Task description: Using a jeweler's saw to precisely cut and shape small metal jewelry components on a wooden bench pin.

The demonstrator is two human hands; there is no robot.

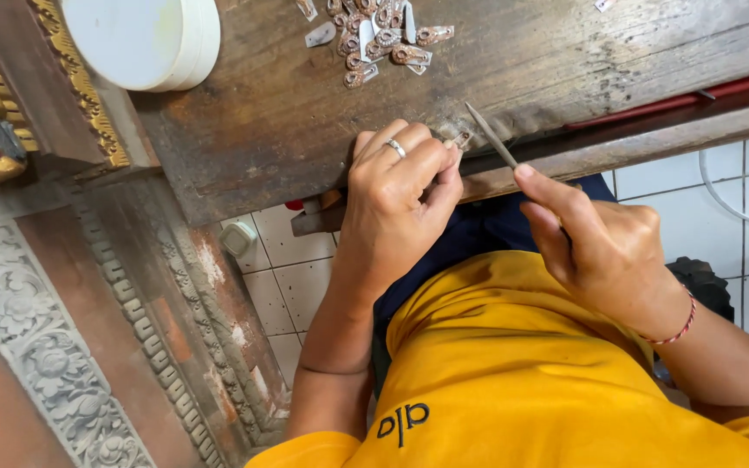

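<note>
My left hand point(396, 195), with a ring on one finger, pinches a small metal piece point(460, 139) against the worn front edge of a wooden workbench point(270, 104). In my right hand point(595, 238) I hold a thin metal file point(490, 134), index finger laid along it, its tip pointing up and left just right of the small piece. Whether the file touches the piece is unclear. A red string bracelet circles my right wrist.
A pile of several small copper-coloured and silver pieces point(379, 39) lies at the bench's far side. A white round container point(145, 39) sits at the top left. Carved ornate wood panels point(45, 347) stand at left. White floor tiles show below the bench.
</note>
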